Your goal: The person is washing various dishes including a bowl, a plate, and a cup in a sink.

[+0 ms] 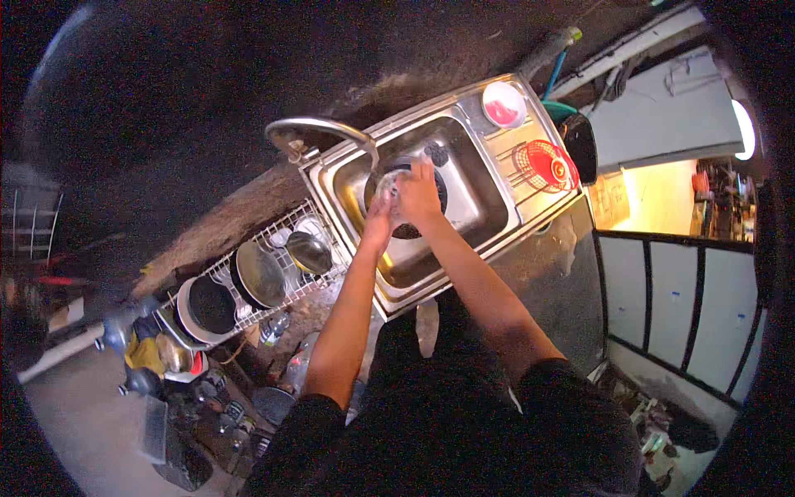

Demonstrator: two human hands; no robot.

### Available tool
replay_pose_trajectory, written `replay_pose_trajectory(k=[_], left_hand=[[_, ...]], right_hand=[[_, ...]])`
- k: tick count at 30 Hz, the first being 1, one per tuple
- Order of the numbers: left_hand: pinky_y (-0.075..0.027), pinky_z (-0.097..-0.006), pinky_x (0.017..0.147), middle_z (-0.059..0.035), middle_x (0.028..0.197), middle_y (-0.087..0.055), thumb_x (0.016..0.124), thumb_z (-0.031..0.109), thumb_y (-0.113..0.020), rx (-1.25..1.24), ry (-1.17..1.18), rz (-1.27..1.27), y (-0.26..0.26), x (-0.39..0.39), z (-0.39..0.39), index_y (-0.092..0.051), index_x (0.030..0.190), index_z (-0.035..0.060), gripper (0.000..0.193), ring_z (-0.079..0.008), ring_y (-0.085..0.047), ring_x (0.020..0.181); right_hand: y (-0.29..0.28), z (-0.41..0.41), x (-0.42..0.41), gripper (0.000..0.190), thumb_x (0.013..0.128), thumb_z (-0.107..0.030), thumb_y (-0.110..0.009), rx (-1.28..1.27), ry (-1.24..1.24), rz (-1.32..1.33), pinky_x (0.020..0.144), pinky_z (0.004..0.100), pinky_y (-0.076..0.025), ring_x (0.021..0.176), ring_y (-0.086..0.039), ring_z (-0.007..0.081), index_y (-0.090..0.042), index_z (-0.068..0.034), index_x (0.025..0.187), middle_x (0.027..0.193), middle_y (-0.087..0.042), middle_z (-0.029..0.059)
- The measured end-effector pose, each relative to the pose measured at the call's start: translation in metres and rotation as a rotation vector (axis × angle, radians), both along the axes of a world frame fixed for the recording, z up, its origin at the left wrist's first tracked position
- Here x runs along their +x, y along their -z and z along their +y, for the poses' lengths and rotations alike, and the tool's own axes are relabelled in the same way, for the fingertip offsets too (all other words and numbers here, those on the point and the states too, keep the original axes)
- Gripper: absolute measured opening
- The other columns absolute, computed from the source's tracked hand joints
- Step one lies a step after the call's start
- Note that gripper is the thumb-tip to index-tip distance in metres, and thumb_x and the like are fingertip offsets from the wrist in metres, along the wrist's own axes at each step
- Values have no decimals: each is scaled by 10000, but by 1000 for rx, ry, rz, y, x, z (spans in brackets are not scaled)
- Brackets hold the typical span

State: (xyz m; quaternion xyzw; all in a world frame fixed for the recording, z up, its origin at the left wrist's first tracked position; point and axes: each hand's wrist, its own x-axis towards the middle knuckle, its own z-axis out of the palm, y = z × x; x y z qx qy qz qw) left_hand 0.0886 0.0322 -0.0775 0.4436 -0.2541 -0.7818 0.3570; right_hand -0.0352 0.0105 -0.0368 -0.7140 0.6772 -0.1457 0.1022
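Over the stainless steel sink basin (478, 199), my two hands are close together around a pale, see-through vessel (390, 182), perhaps a glass or small bowl; blur hides its exact shape. My left hand (379, 218) grips its lower left side. From the right, my right hand (420, 194) lies against it with the fingers pointing up and away. A dark round pan or dish (408, 232) sits beneath them in the basin, mostly covered by the hands. The curved metal faucet (329, 126) reaches over the basin's left side, its spout end near the vessel.
A dark round scrubber or drain piece (436, 154) is in the basin. The right drainboard (497, 149) bears a white bowl with something red (504, 105) and a red plastic basket (546, 166). Leftward, a wire dish rack (273, 314) holds pans and dishes. Bottles and containers (230, 410) crowd the floor.
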Motion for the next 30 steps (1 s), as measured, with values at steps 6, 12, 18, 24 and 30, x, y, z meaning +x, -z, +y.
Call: replay_pose_trajectory(k=[6,12,18,24,30], left_hand=[[-440,-317,958,-100,1275,-540,1004,440,-434,-52,-175,144,25,-6,-33,-402,1377,53,538,-187,-529,1145],[-467,-285,821,-44,1014,-617,999,436,-453,45,-145,-92,35,-2,-45,-520,1259,85,442,-149,-582,905],[-549,-411,820,-98,1288,-554,946,559,-462,200,-33,-271,19,-10,-30,-406,1403,118,637,-237,-602,1081],[-511,-356,862,-100,1224,-586,944,289,-445,25,31,-336,43,20,-36,-442,1387,116,475,-245,-595,1075],[-474,-352,918,-161,1082,-660,772,-55,-458,-591,-21,-877,20,16,-36,-621,1143,4,409,-279,-626,1042]], right_hand=[[8,-1,15,299,822,-242,-601,-109,-2,-80,929,535,-410,1083,-506,439,-618,-86,1077,1179,-513,228],[17,-30,14,265,783,-207,-595,225,-20,-190,816,492,-492,942,-614,392,-644,-49,990,953,-642,215],[21,-27,8,269,822,-281,-553,390,-160,-103,811,474,-500,879,-647,385,-683,-57,894,895,-675,212],[14,-35,-2,294,866,-282,-546,506,-570,-245,867,441,-488,920,-624,368,-623,-151,1118,1021,-660,154],[25,15,-32,442,768,-151,-663,-154,-36,-398,907,424,-473,1028,-598,325,-543,-86,1189,1112,-617,154]])
